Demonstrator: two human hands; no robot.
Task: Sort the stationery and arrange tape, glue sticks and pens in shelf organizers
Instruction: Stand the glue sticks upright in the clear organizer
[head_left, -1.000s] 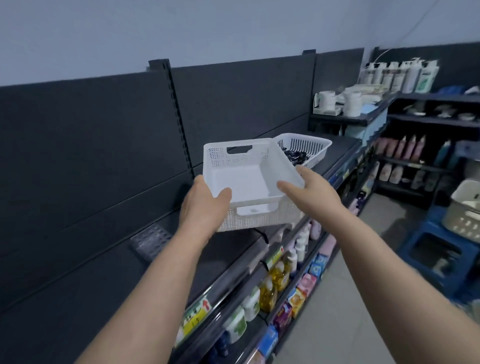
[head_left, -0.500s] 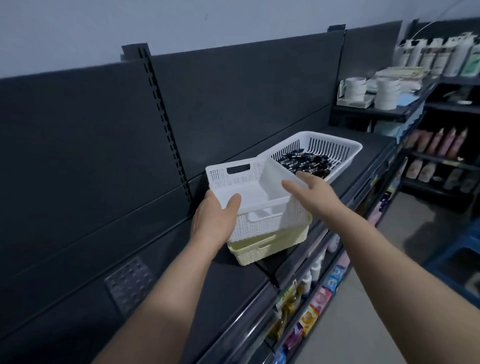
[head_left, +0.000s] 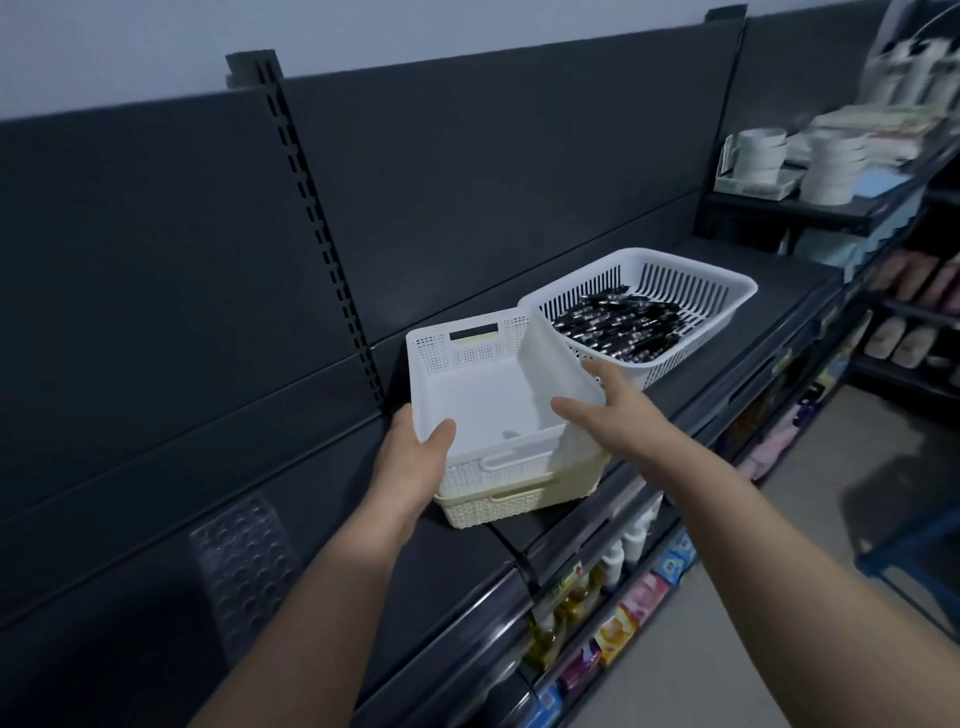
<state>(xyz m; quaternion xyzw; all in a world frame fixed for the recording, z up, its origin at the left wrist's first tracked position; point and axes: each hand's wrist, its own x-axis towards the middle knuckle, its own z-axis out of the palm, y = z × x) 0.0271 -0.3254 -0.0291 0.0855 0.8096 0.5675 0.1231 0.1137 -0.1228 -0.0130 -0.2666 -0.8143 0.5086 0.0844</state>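
**A:** How are the hands set?

**B:** Both bare arms reach forward. The left hand grips the near left corner of the white basket. Its thumb is hooked over the rim and its other fingers are hidden behind the wall. The right hand is at the near right corner, fingers nearly straight and apart. Its thumb is over the rim and its index finger lies along the right wall.

**A:** And the place?

**B:** A dark shelf with a dark back panel and a slotted upright. Bottles stand on lower shelves, white cups on a farther shelf, above a grey floor.

**A:** The containers?

**B:** The white basket sits nested in a cream basket on the shelf. Just beside its far right corner, a white slatted basket holds a heap of black pens.
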